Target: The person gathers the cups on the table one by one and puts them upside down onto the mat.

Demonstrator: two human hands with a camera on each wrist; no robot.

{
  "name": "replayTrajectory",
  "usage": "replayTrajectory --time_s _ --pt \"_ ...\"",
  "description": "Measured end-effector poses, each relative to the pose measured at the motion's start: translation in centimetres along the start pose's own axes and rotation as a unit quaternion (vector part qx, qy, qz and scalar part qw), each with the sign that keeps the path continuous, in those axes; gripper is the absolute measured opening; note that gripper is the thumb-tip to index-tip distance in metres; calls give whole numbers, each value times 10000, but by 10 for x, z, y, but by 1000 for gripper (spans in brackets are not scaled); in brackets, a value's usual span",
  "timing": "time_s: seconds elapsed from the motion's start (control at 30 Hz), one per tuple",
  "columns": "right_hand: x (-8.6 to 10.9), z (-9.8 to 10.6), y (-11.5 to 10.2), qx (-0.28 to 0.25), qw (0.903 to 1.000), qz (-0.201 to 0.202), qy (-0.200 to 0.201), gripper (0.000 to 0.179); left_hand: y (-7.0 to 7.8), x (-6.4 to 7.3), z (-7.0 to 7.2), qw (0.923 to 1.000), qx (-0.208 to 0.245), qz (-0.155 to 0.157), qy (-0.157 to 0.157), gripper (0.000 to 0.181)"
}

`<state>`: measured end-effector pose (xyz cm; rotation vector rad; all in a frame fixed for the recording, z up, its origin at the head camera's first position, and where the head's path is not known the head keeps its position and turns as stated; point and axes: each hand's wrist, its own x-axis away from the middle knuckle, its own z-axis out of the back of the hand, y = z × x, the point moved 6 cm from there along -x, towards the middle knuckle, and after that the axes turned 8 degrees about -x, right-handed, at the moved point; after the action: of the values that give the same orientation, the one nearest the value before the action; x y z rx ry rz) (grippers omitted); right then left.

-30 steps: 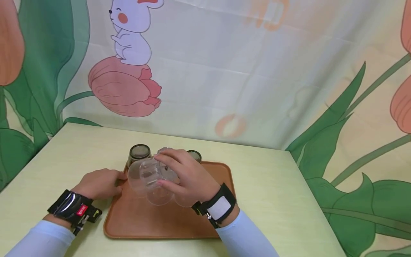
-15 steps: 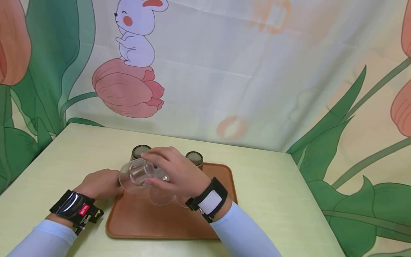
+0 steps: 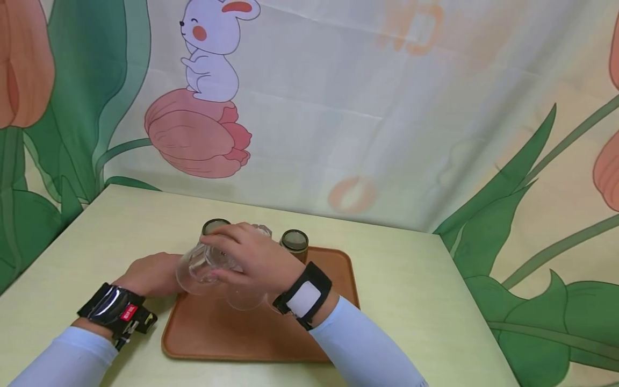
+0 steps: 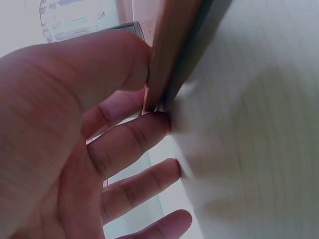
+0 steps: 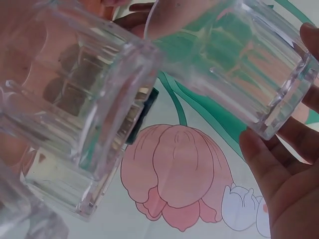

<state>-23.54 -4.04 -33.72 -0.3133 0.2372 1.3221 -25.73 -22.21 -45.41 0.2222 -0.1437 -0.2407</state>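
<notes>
My right hand point(image 3: 256, 258) grips a clear glass point(image 3: 192, 273) by its base. The glass is tilted, its wide mouth towards the lower left, over the left part of a brown tray point(image 3: 242, 341). In the right wrist view, fingers and thumb point(image 5: 254, 149) hold the faceted base of this glass point(image 5: 234, 64). My left hand point(image 3: 152, 273) is at the tray's left edge. The left wrist view has its thumb point(image 4: 114, 59) on the tray rim point(image 4: 172, 50), with the index finger behind. Another clear glass point(image 3: 245, 300) stands upside down on the tray, partly behind my right hand.
Two dark-tinted glasses stand upside down at the back of the tray, one at left point(image 3: 215, 226) and one at right point(image 3: 295, 242). The pale table point(image 3: 401, 301) meets a printed curtain point(image 3: 309, 107) at its back edge.
My right hand has carried the clear glass to the left, towards the left hand, uncovering more of the right dark glass. The left hand stays at the tray edge. The head view has shifted slightly.
</notes>
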Motion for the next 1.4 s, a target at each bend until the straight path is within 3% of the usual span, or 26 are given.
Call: replayTrajectory --time_s 0.13,0.47,0.67,1.0,1.4 --pt "-4 -7 2 -49 9996 -86 -248 58 0 0 0 10000 -53 -22 -69 51" --pt "-12 -26 3 -170 9934 -490 -1026 52 -2 -4 -4 9995 -117 -271 106 36" --pt "-15 -38 3 16 9902 -500 -1301 49 -4 -7 -9 9994 -160 -289 72 46" --pt "-20 -50 4 185 9869 -459 -1539 52 -8 -8 -9 9998 -96 -126 -153 49" --pt "-23 -49 3 141 9846 -562 -1649 53 -6 -6 -6 9998 -97 -135 -102 44"
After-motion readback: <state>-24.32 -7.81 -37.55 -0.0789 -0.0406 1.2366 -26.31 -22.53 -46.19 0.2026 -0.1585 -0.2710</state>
